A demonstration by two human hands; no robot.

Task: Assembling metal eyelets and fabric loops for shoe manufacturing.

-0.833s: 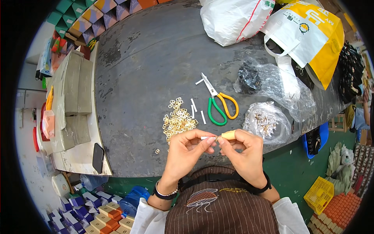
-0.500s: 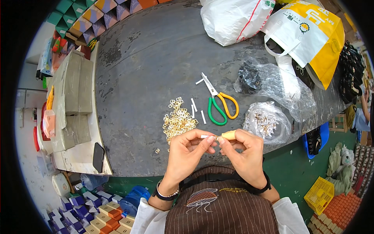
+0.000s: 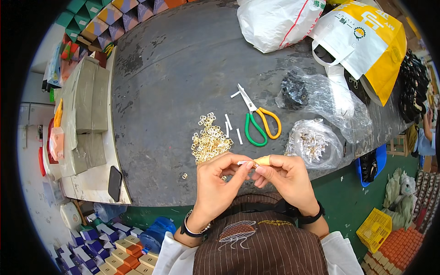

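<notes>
My left hand (image 3: 219,179) pinches a short white strip (image 3: 242,162) between thumb and index finger. My right hand (image 3: 289,178) is closed against it, with a yellow covering (image 3: 263,160) on its index finger. Between the touching fingertips a small gold buckle is mostly hidden. Just beyond my left hand lies a pile of small gold buckles (image 3: 211,141), and one loose buckle (image 3: 184,176) sits to its left. Several cut white strips (image 3: 239,136) rest between the pile and scissors (image 3: 252,107) with one green and one orange handle.
A clear bag of white-and-gold pieces (image 3: 314,144) lies right of the scissors, near crumpled clear plastic (image 3: 337,96). White (image 3: 280,23) and yellow-white bags (image 3: 362,46) stand at the back right. A phone (image 3: 114,183) and wrapped grey blocks (image 3: 87,101) are at the left edge.
My fingertips have closed tighter together, covering more of the white strip and the gold buckle. My right hand has turned slightly. The things on the table stay in place.
</notes>
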